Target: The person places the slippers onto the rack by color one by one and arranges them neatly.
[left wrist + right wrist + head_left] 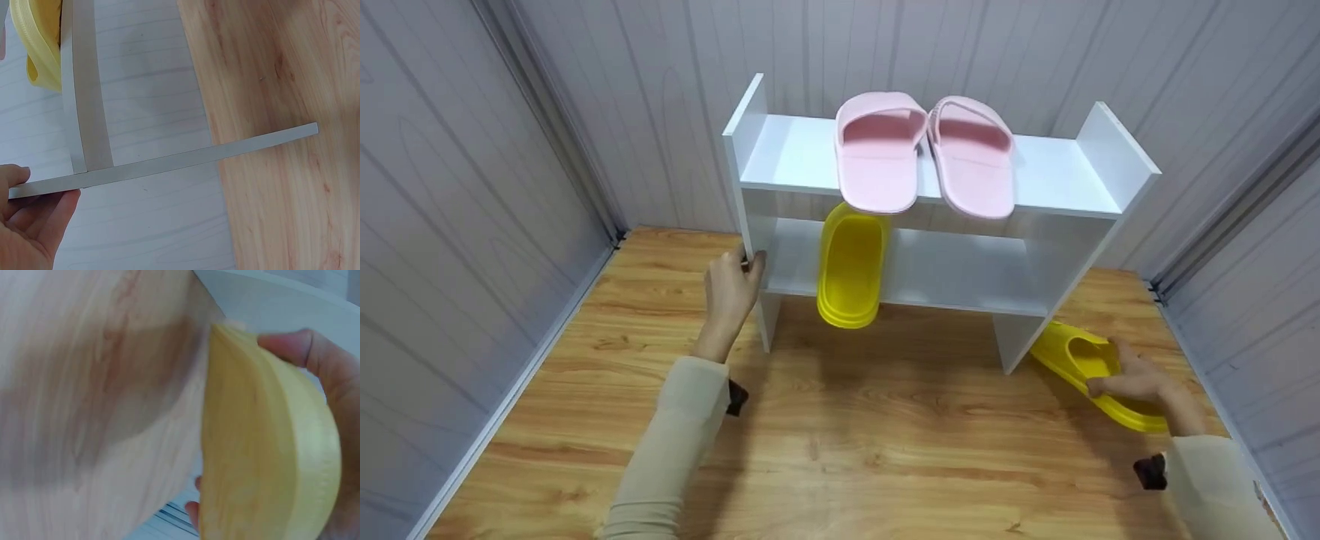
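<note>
A white two-tier shoe rack (960,270) stands near the back wall. My left hand (733,289) grips the front edge of its left side panel (169,160), thumb on one face and fingers on the other. One yellow slipper (851,266) sits on the lower shelf with its heel over the front edge. My right hand (1140,375) holds the other yellow slipper (1076,360) beside the rack's right side, close over the floor. In the right wrist view, thumb and fingers are on opposite sides of this slipper (253,439).
Two pink slippers (881,154) lie side by side on the top shelf (799,154), heels toward the front. Wall panels (472,187) rise at the left, back and right. The floor (840,450) is wood-patterned.
</note>
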